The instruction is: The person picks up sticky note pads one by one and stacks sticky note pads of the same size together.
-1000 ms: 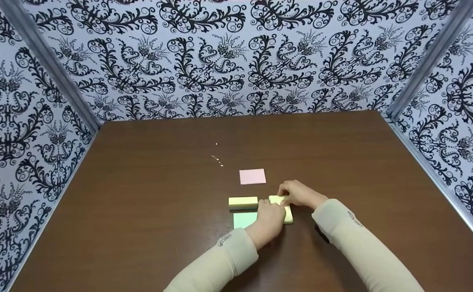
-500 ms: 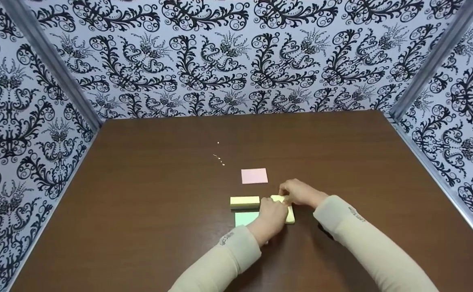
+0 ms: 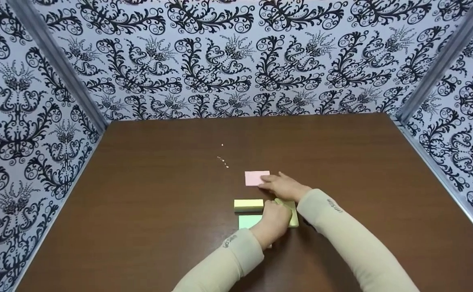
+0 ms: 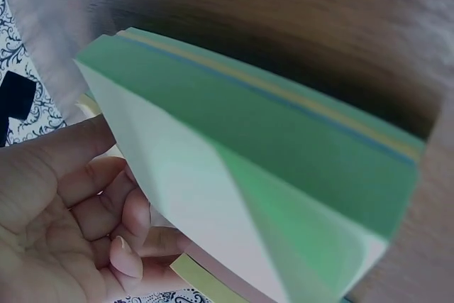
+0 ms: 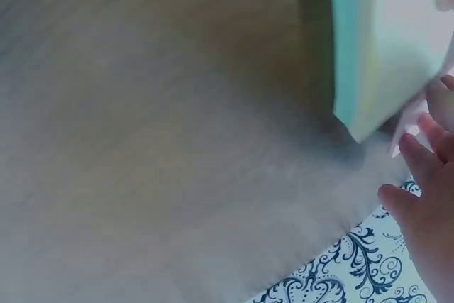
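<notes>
My left hand (image 3: pixel 276 217) has its fingers curled at the near left side of a yellow sticky note pad (image 3: pixel 294 217), gripping yellow sticky notes; the exact hold is partly hidden. In the left wrist view the curled fingers (image 4: pixel 99 204) lie beside a thick green sticky note pad (image 4: pixel 269 147) with a yellow and a blue layer in its edge. With fingers spread, my right hand (image 3: pixel 285 186) reaches left, its fingertips on the right part of a pink sticky note pad (image 3: pixel 253 178). The right wrist view has that hand (image 5: pixel 433 182) at its right edge.
A yellow-topped block of sticky notes (image 3: pixel 248 205) stands left of my left hand, with a mint-green pad (image 3: pixel 249 221) just nearer. Small white scraps (image 3: pixel 224 162) lie farther back on the brown table (image 3: pixel 159 182). Patterned walls (image 3: pixel 220 61) enclose the far side and flanks.
My right hand has left the yellow pad and moved up and left to the pink pad, its fingers now spread. The left hand stays at the yellow pad. The head view shifts slightly.
</notes>
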`<state>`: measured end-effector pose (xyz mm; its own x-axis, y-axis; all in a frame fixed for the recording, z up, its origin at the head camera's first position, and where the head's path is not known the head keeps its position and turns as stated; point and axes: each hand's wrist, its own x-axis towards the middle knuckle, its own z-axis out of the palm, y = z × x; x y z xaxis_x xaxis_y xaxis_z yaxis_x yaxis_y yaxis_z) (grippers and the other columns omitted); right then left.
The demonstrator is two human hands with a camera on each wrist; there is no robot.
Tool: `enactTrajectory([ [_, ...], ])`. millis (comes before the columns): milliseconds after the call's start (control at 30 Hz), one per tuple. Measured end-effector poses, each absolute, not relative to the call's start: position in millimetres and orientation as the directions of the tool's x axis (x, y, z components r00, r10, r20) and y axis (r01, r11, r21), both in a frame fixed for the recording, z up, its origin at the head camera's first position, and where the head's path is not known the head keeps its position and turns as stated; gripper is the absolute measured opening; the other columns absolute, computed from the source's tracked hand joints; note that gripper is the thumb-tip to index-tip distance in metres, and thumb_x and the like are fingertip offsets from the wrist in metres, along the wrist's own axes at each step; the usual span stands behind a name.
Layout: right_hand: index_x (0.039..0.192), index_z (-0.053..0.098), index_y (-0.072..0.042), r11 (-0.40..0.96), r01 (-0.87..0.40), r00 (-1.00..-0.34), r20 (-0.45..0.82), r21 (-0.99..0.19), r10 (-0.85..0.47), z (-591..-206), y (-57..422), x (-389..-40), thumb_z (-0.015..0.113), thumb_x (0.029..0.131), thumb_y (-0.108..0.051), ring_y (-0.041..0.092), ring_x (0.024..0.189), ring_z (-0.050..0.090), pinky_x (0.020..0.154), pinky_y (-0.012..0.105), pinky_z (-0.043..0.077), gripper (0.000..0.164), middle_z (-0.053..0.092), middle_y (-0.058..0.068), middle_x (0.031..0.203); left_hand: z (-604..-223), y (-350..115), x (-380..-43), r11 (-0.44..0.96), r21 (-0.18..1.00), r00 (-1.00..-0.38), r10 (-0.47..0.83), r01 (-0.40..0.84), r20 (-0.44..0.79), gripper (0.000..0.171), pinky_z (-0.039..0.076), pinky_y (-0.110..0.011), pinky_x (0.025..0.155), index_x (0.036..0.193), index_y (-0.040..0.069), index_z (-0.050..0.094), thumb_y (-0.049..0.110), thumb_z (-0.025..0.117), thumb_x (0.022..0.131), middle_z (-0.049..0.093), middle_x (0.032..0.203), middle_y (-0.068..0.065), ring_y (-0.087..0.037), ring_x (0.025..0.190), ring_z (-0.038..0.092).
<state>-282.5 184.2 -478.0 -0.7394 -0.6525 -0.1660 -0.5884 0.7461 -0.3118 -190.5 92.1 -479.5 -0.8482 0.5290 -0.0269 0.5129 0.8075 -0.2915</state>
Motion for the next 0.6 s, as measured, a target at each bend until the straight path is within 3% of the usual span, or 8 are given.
enactTrajectory([
  [233, 0.125, 0.057, -0.009, 0.732, -0.665, -0.721, -0.131, -0.147, -0.681, -480, 188, -282, 0.051, 0.084, 0.012, 0.029, 0.128, 0.04, 0.101, 0.06, 0.021, 0.046, 0.045, 0.014, 0.137, -480, 90, -190, 0.801, -0.304, -0.84, 0.543, 0.517, 0.003, 0.01, 0.038, -0.025, 0.064, 0.082, 0.024, 0.067, 0.024, 0.057, 0.085, 0.065, 0.08, 0.008, -0.011, 0.076, 0.057],
  [467, 0.116, 0.063, -0.008, 0.727, -0.671, -0.726, -0.069, -0.145, -0.684, -480, 214, -281, 0.055, 0.088, -0.003, 0.03, 0.12, 0.049, 0.094, 0.065, 0.027, 0.03, 0.054, 0.012, 0.129, -485, 86, -191, 0.815, -0.252, -0.839, 0.543, 0.522, 0.02, 0.012, 0.037, -0.026, 0.064, 0.077, 0.023, 0.068, 0.021, 0.058, 0.084, 0.066, 0.077, 0.007, -0.013, 0.076, 0.057],
  [600, 0.117, 0.063, -0.009, 0.752, -0.643, -0.752, -0.065, -0.147, -0.656, -481, 244, -279, 0.056, 0.089, -0.009, 0.031, 0.118, 0.05, 0.093, 0.066, 0.027, 0.029, 0.054, 0.012, 0.129, -484, 88, -192, 0.811, -0.255, -0.841, 0.541, 0.526, -0.012, 0.011, 0.038, -0.026, 0.065, 0.078, 0.024, 0.068, 0.021, 0.06, 0.084, 0.066, 0.079, 0.007, -0.012, 0.075, 0.056],
])
